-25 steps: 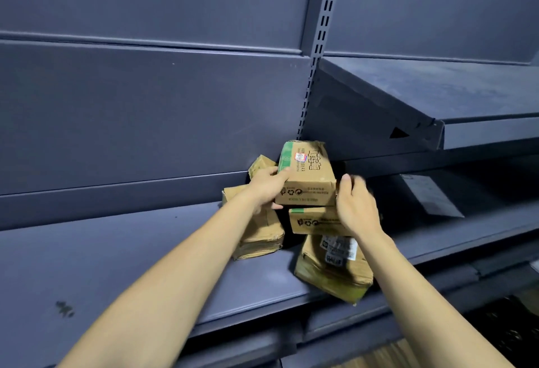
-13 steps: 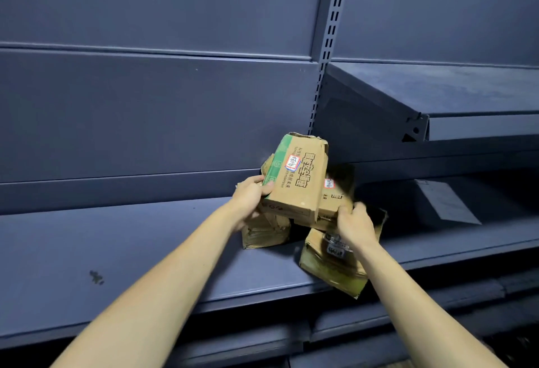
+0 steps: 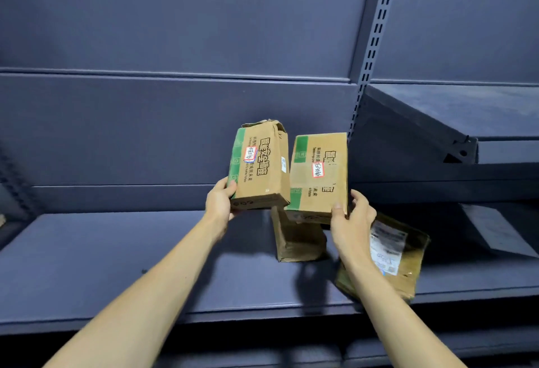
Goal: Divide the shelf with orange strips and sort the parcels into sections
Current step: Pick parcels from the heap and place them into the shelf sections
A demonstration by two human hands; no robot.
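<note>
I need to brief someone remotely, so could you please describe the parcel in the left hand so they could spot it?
Start at the slotted upright of the blue shelf. Just left of it, two boxes are held up; the left hand grips the left box. Unlike its neighbour, its top end is crumpled.

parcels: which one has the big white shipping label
The flat parcel lying at the shelf's front edge, right of the right hand. Both held boxes carry only small red-edged stickers.
</note>
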